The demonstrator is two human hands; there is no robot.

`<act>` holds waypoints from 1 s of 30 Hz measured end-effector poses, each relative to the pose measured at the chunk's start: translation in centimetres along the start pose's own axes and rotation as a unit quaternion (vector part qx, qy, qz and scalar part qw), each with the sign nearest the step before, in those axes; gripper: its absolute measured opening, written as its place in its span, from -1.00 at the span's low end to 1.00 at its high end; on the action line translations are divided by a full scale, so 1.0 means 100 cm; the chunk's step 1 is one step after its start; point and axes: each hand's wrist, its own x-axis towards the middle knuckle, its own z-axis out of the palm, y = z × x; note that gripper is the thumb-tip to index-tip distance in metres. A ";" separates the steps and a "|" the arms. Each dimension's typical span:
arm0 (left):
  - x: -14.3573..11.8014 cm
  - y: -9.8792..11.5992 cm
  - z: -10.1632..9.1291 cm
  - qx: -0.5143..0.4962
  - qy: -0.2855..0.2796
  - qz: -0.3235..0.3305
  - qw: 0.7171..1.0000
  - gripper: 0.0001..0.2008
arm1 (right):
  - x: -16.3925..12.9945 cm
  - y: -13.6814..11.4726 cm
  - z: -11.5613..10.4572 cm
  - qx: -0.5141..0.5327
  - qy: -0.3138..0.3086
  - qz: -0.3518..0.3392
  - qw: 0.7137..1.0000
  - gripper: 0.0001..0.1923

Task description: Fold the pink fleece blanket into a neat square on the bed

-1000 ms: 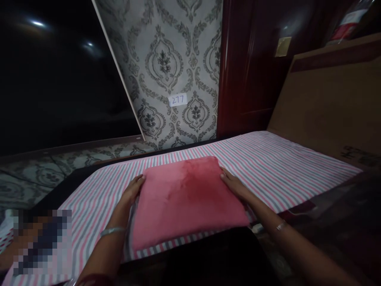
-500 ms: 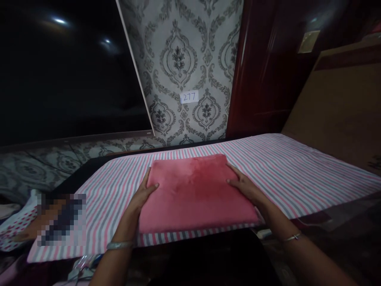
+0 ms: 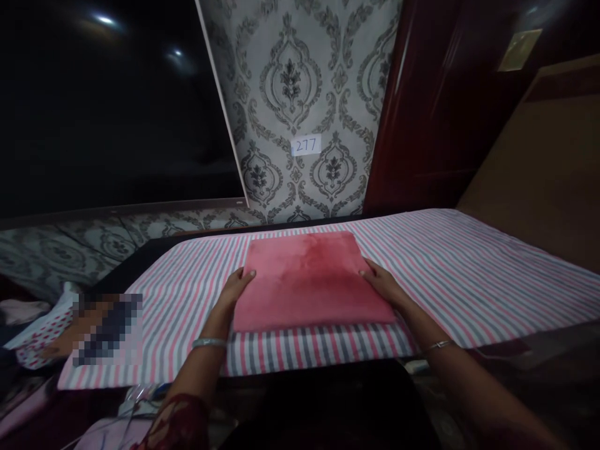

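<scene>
- Now left hand grips the folded pink cloth at its 9 o'clock edge, fingers curled on it.
- Right hand grips its 3 o'clock edge.
- Cloth lies flat on striped worktop.

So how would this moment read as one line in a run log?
left hand: on folded pink cloth left edge | right hand: on right edge | cloth on striped sheet

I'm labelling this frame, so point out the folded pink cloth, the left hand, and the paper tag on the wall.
folded pink cloth point(image 3: 312, 281): head view, middle of its top face.
left hand point(image 3: 237, 289): head view, back of the hand at the cloth's left edge.
paper tag point(image 3: 306, 145): head view, centre, on the handwritten number.
</scene>
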 end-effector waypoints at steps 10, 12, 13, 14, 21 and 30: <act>-0.050 0.015 0.046 0.414 0.033 0.285 0.864 -0.41 | -0.034 -0.066 0.016 -0.236 0.027 -0.143 0.961 -0.40; -0.062 0.014 0.073 0.470 -0.027 0.321 0.822 -0.41 | -0.042 -0.090 0.034 -0.268 -0.014 -0.165 0.949 -0.42; -0.066 0.011 0.084 0.491 -0.049 0.328 0.805 -0.41 | -0.045 -0.098 0.042 -0.282 -0.034 -0.167 0.944 -0.43; -0.067 0.006 0.094 0.510 -0.063 0.331 0.792 -0.40 | -0.048 -0.103 0.049 -0.295 -0.051 -0.166 0.940 -0.44; -0.061 -0.024 0.108 0.558 -0.065 0.330 0.759 -0.38 | -0.055 -0.094 0.065 -0.332 -0.054 -0.162 0.928 -0.45; -0.059 -0.025 0.059 0.556 0.008 0.242 0.795 -0.37 | -0.054 -0.076 0.052 -0.333 -0.049 -0.137 0.932 -0.43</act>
